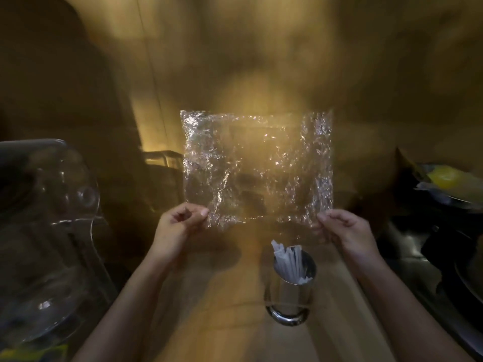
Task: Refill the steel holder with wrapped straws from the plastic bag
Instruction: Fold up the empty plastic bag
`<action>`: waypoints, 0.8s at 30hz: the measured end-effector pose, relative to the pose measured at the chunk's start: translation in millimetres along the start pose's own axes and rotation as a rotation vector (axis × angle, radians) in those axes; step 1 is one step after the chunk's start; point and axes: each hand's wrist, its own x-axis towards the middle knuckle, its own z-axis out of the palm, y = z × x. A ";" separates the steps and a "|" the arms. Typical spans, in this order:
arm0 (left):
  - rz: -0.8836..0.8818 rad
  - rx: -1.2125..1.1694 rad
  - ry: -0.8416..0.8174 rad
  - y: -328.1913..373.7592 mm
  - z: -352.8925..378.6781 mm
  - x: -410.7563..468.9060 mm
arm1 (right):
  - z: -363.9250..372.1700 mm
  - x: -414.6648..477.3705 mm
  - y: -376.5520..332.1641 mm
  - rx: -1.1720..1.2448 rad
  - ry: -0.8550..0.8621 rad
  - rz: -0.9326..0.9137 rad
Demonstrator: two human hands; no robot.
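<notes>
straws (288, 259) in holder (288, 296), bag (257, 165) above and behind

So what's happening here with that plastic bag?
A person holds a crinkled clear plastic bag up flat, the left hand pinching one lower corner and the right hand the other. It looks empty. Below, the steel holder stands on the counter with wrapped straws already in it.
</notes>
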 end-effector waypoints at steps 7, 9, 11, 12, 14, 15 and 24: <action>0.087 0.113 0.011 13.5 -13.2 -3.9 | 13.3 2.6 -3.4 -0.003 -0.017 0.000; 0.096 0.168 0.019 15.4 -20.9 -4.5 | 14.7 3.9 -4.8 -0.041 -0.034 -0.006; 0.093 0.173 0.040 17.6 -27.5 -5.0 | 17.5 4.6 -6.0 -0.036 -0.053 0.004; 0.092 0.161 0.048 18.6 -30.1 -5.3 | 19.6 5.0 -6.4 -0.028 -0.062 0.006; 0.084 0.125 0.049 19.5 -34.3 -5.9 | 24.2 4.8 -7.5 -0.016 -0.077 0.001; 0.078 0.117 0.048 19.7 -36.1 -6.2 | 26.4 4.6 -7.7 -0.010 -0.084 -0.001; 0.000 0.076 -0.009 14.8 -55.1 -4.3 | 32.8 9.3 -4.7 0.092 -0.152 0.020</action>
